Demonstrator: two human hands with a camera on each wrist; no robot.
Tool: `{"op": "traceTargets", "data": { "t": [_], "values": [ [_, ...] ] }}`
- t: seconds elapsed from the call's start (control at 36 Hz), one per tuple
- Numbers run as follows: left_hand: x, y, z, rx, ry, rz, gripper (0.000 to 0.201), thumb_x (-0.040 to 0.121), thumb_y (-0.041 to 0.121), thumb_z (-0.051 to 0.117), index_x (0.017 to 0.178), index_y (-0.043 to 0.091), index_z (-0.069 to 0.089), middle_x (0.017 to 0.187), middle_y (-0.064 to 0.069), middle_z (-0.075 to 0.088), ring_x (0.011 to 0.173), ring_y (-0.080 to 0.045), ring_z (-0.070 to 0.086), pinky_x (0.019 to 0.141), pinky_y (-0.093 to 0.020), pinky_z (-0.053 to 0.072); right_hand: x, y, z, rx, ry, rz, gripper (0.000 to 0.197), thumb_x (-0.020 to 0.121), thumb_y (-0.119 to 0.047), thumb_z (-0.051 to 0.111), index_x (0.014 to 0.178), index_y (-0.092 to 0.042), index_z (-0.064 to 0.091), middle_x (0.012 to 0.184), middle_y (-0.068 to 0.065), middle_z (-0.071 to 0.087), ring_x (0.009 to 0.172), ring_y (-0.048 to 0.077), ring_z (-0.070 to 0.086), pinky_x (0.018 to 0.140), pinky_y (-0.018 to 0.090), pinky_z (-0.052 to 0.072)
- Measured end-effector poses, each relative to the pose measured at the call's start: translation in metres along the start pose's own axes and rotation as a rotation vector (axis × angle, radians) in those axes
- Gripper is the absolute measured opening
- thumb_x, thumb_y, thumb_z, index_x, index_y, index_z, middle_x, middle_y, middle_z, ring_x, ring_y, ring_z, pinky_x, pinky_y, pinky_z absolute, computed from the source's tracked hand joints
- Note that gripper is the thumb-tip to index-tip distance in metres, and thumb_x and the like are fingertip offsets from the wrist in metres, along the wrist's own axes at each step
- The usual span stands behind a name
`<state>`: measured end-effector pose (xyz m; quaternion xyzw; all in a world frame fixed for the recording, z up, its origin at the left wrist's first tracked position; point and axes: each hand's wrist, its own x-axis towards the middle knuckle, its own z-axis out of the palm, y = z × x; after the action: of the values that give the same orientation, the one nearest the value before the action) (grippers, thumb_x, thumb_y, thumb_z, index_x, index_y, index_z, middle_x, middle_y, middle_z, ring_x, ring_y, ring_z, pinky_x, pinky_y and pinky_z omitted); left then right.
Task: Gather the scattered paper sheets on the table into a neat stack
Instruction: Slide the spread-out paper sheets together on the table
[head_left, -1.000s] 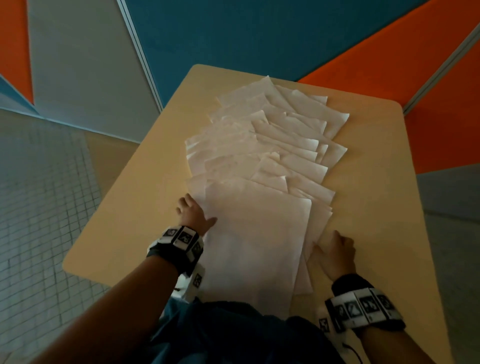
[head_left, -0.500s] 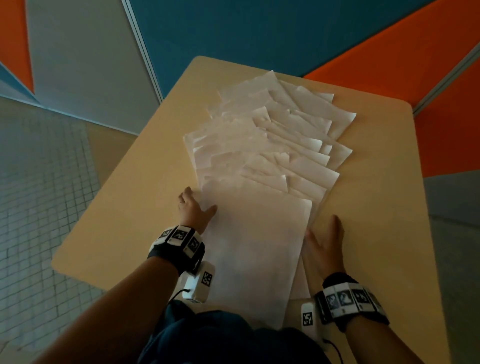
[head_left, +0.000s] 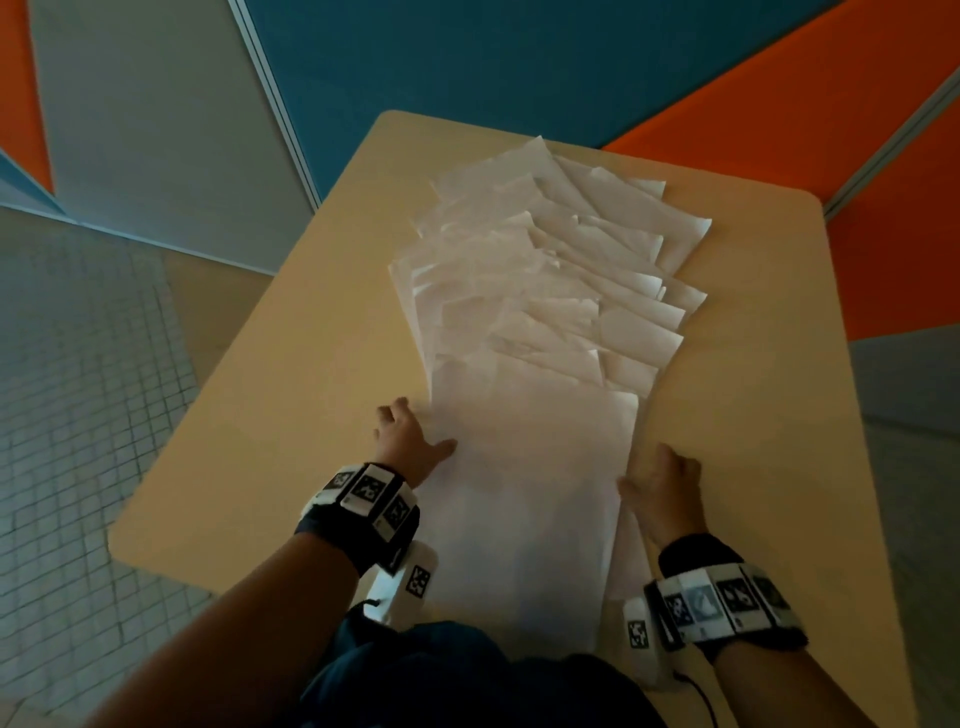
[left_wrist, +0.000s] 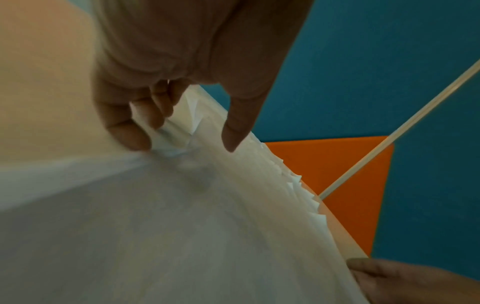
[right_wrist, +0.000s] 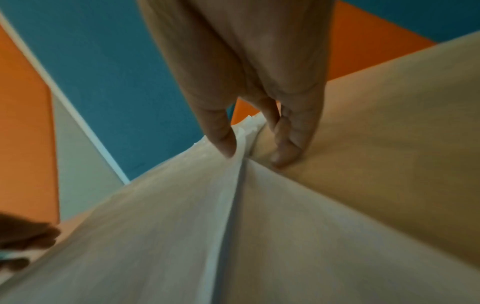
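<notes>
Several white paper sheets (head_left: 545, 291) lie fanned and overlapping down the middle of the tan table (head_left: 311, 364). A large sheet (head_left: 530, 467) lies on top at the near end. My left hand (head_left: 410, 441) is at that sheet's left edge. In the left wrist view the thumb lies on the paper (left_wrist: 182, 226) and the curled fingers (left_wrist: 130, 133) hook the sheet edges. My right hand (head_left: 665, 488) is at the right edge. The right wrist view shows its thumb on the paper (right_wrist: 182, 226) and its curled fingertips (right_wrist: 285, 156) on the table, the raised edge between them.
The table's left edge (head_left: 218, 395) drops to a grey tiled floor (head_left: 78, 415). Blue and orange wall panels (head_left: 519, 62) stand behind the far edge. My dark clothing (head_left: 467, 675) meets the near edge. Bare tabletop (head_left: 779, 415) lies to the right of the sheets.
My right hand lay flat beside the sheets half a second ago; its fingers are now curled at the right edge. The left hand has stayed at the left edge.
</notes>
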<state>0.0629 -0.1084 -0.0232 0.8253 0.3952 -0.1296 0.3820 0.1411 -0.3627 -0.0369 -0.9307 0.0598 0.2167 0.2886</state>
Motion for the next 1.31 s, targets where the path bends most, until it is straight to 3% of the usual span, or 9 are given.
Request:
{"op": "traceTargets", "data": {
  "t": [0.17, 0.22, 0.31, 0.42, 0.61, 0.75, 0.92, 1.17, 1.31],
  "values": [
    [-0.011, 0.004, 0.008, 0.129, -0.144, 0.076, 0.080, 0.079, 0.030, 0.069, 0.141, 0.004, 0.024, 0.141, -0.018, 0.028, 0.129, -0.039, 0.035, 0.110, -0.042, 0.031, -0.017, -0.004, 0.012, -0.141, -0.059, -0.055, 0.078, 0.082, -0.018, 0.065, 0.144, -0.006, 0.019, 0.145, 0.021, 0.024, 0.130, 0.040, 0.032, 0.110, 0.044, 0.029],
    [-0.011, 0.006, 0.006, 0.152, -0.133, 0.078, 0.079, 0.080, 0.030, 0.068, 0.140, 0.003, 0.025, 0.141, -0.019, 0.028, 0.129, -0.039, 0.035, 0.109, -0.042, 0.031, -0.016, -0.004, 0.011, -0.097, -0.069, -0.046, 0.072, 0.081, -0.016, 0.065, 0.141, -0.005, 0.026, 0.142, 0.023, 0.028, 0.129, 0.039, 0.034, 0.108, 0.044, 0.031],
    [-0.008, 0.003, -0.001, 0.146, -0.072, 0.042, 0.077, 0.080, 0.030, 0.067, 0.138, 0.000, 0.026, 0.140, -0.021, 0.028, 0.127, -0.041, 0.035, 0.108, -0.044, 0.032, -0.014, -0.002, 0.003, -0.117, -0.091, 0.030, 0.054, 0.083, -0.018, 0.063, 0.125, 0.003, 0.037, 0.133, 0.026, 0.037, 0.120, 0.040, 0.041, 0.097, 0.041, 0.039],
    [-0.008, 0.000, -0.003, 0.136, -0.072, 0.036, 0.076, 0.078, 0.027, 0.070, 0.135, -0.003, 0.028, 0.138, -0.023, 0.028, 0.126, -0.041, 0.038, 0.107, -0.043, 0.035, -0.020, 0.005, 0.001, -0.207, -0.117, 0.104, 0.051, 0.085, -0.024, 0.061, 0.120, 0.007, 0.040, 0.127, 0.024, 0.041, 0.114, 0.040, 0.044, 0.082, 0.034, 0.040],
    [-0.007, 0.012, 0.009, 0.106, -0.125, 0.102, 0.074, 0.081, 0.025, 0.067, 0.133, -0.008, 0.026, 0.136, -0.024, 0.032, 0.128, -0.035, 0.036, 0.108, -0.038, 0.035, -0.023, -0.011, 0.012, -0.172, -0.127, 0.104, 0.063, 0.083, -0.027, 0.064, 0.126, 0.007, 0.035, 0.131, 0.024, 0.038, 0.116, 0.040, 0.048, 0.092, 0.041, 0.044],
    [0.014, 0.015, -0.004, 0.056, 0.025, 0.034, 0.077, 0.079, 0.025, 0.068, 0.136, -0.007, 0.026, 0.139, -0.024, 0.028, 0.128, -0.040, 0.034, 0.110, -0.041, 0.030, 0.004, -0.009, -0.003, -0.124, -0.047, 0.185, 0.057, 0.080, -0.035, 0.064, 0.113, 0.010, 0.050, 0.123, 0.029, 0.048, 0.113, 0.040, 0.047, 0.091, 0.040, 0.045],
    [0.044, 0.034, -0.015, -0.087, 0.061, -0.049, 0.076, 0.080, 0.026, 0.068, 0.137, -0.005, 0.027, 0.146, -0.025, 0.018, 0.132, -0.040, 0.035, 0.113, -0.041, 0.033, 0.032, -0.026, -0.012, -0.092, 0.055, 0.254, 0.071, 0.080, -0.034, 0.066, 0.130, 0.007, 0.037, 0.137, 0.028, 0.036, 0.124, 0.043, 0.038, 0.104, 0.045, 0.036],
    [0.073, 0.063, -0.012, -0.100, 0.006, -0.101, 0.077, 0.084, 0.031, 0.063, 0.136, -0.013, 0.028, 0.142, -0.027, 0.027, 0.131, -0.039, 0.034, 0.111, -0.036, 0.029, 0.052, -0.051, 0.006, -0.088, 0.070, 0.159, 0.051, 0.081, -0.021, 0.064, 0.126, -0.003, 0.045, 0.133, 0.024, 0.041, 0.123, 0.037, 0.036, 0.104, 0.039, 0.026],
    [0.083, 0.061, -0.010, -0.164, 0.002, -0.071, 0.067, 0.084, 0.028, 0.063, 0.131, -0.011, 0.038, 0.138, -0.025, 0.029, 0.128, -0.037, 0.033, 0.111, -0.037, 0.028, 0.059, -0.047, 0.006, 0.001, 0.067, 0.154, 0.052, 0.083, -0.023, 0.063, 0.127, -0.001, 0.044, 0.135, 0.024, 0.039, 0.122, 0.039, 0.038, 0.102, 0.041, 0.032]
  ]
}}
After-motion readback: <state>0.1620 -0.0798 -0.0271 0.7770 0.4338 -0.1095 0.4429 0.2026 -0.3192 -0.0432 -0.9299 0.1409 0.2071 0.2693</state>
